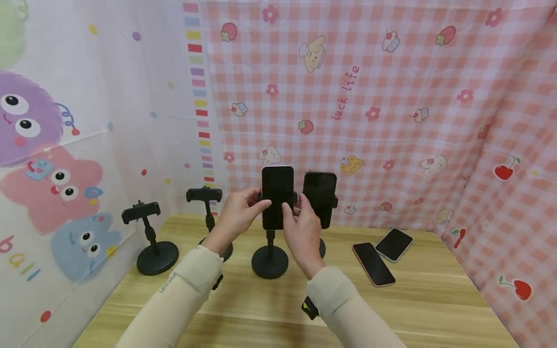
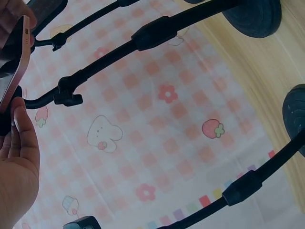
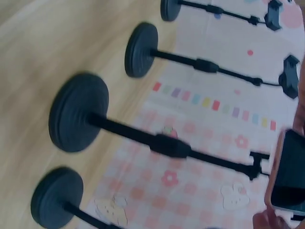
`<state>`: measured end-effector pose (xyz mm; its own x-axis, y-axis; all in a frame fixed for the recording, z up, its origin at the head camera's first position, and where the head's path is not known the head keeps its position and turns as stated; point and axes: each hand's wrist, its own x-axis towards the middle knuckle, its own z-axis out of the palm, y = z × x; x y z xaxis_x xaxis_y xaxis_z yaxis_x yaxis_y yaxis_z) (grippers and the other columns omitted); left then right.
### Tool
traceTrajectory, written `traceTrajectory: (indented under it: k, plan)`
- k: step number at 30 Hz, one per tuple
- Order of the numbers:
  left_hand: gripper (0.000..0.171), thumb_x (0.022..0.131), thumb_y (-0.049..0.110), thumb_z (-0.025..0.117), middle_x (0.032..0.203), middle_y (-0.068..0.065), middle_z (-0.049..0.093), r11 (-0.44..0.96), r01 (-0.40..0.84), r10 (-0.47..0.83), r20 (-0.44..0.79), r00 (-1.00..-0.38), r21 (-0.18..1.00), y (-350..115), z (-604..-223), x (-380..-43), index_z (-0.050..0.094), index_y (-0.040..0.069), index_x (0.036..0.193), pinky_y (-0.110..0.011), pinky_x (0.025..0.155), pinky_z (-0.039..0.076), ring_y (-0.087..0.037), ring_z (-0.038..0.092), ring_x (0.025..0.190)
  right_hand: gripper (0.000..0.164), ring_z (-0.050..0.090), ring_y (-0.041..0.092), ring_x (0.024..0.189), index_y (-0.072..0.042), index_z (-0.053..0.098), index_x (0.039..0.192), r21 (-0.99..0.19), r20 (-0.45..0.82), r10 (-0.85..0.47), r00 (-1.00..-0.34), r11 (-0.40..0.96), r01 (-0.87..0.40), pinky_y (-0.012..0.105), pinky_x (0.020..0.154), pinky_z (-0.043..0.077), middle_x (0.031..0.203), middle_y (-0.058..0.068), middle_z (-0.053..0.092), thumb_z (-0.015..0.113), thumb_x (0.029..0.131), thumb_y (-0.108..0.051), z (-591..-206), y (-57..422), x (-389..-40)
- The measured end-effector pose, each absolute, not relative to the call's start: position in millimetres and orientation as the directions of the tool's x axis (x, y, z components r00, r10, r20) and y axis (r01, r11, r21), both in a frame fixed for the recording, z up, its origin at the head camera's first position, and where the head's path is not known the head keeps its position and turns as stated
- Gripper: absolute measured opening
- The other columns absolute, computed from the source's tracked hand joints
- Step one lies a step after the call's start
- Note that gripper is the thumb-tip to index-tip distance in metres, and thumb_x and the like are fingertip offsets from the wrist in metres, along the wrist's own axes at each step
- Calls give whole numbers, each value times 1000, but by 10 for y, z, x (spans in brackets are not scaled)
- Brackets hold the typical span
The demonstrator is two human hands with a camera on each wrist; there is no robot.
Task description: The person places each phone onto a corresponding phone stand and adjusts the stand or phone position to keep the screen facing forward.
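A black-screened smartphone stands upright at the top of a black phone stand. My left hand grips its left side, thumb across the front edge and fingers at the holder's clamp. On the opposite edge, my right hand has its thumb on the lower front and its fingers bent beside the clamp. The left wrist view shows the phone's pink side frame with fingers on the clamp end. Seen from the right wrist, the same phone is at the right edge, and its clamp is partly hidden.
Just right, another smartphone sits in a second stand, partly behind my right hand. Two stands with no phone, one at far left and one nearer, stand to the left. Two phones, a pink-edged one and a silver-edged one, lie on the wooden table.
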<state>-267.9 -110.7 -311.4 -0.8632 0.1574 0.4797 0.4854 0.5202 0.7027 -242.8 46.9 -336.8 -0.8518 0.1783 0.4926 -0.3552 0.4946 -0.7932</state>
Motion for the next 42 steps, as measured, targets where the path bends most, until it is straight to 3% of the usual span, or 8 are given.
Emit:
traceTrajectory:
  k: [4, 8, 17, 24, 28, 36, 42]
  plan:
    - [22, 91, 26, 64, 87, -9, 70, 520, 473, 162, 462, -872, 711, -1111, -3116, -2674, 67, 8, 104, -30, 57, 45, -19, 56, 68, 46, 63, 23, 98, -5, 46, 140, -759, 506, 88, -858, 518, -395, 47, 85, 56, 121, 16, 63, 54, 98, -23, -3270, 542, -2483]
    - [23, 92, 24, 63, 89, -10, 70, 510, 474, 179, 450, -875, 718, -1099, -3122, -2668, 65, 7, 108, -31, 60, 46, -20, 56, 69, 41, 63, 23, 89, -8, 52, 136, -769, 473, 46, -880, 509, -387, 46, 79, 57, 111, 14, 67, 55, 98, -22, -3214, 577, -2521]
    - [25, 94, 21, 61, 97, -14, 70, 523, 522, 207, 494, -844, 673, -1088, -3191, -2692, 62, 4, 113, -44, 72, 56, -22, 59, 76, 41, 62, 25, 85, -6, 57, 130, -806, 402, 71, -913, 500, -316, 46, 79, 56, 102, 15, 69, 61, 94, -24, -3157, 594, -2534]
    - [23, 93, 24, 62, 95, -12, 71, 526, 552, 165, 559, -812, 647, -1095, -3273, -2734, 63, 7, 108, -45, 72, 57, -19, 63, 78, 39, 64, 23, 87, -6, 60, 127, -806, 406, 85, -910, 502, -313, 46, 80, 56, 103, 13, 71, 63, 93, -26, -3141, 584, -2552]
    - [27, 93, 23, 63, 96, -13, 72, 518, 567, 156, 581, -799, 640, -1081, -3278, -2737, 63, 6, 113, -44, 71, 57, -19, 64, 78, 40, 63, 23, 91, -7, 60, 128, -806, 397, 81, -914, 507, -305, 47, 83, 55, 106, 13, 70, 62, 93, -27, -3125, 592, -2557]
    - [29, 94, 23, 62, 94, -12, 69, 523, 502, 205, 471, -858, 688, -1076, -3183, -2727, 60, 8, 119, -36, 62, 48, -21, 57, 72, 41, 61, 23, 88, -9, 58, 129, -812, 356, 26, -934, 503, -296, 47, 81, 55, 102, 13, 69, 61, 93, -28, -3094, 642, -2582]
    - [31, 92, 26, 63, 99, -9, 70, 503, 453, 235, 388, -891, 736, -1111, -3165, -2749, 60, 12, 120, -38, 71, 52, -17, 62, 80, 36, 63, 21, 89, -14, 60, 125, -834, 353, -12, -935, 449, -321, 46, 79, 56, 101, 11, 71, 62, 93, -29, -3125, 648, -2602]
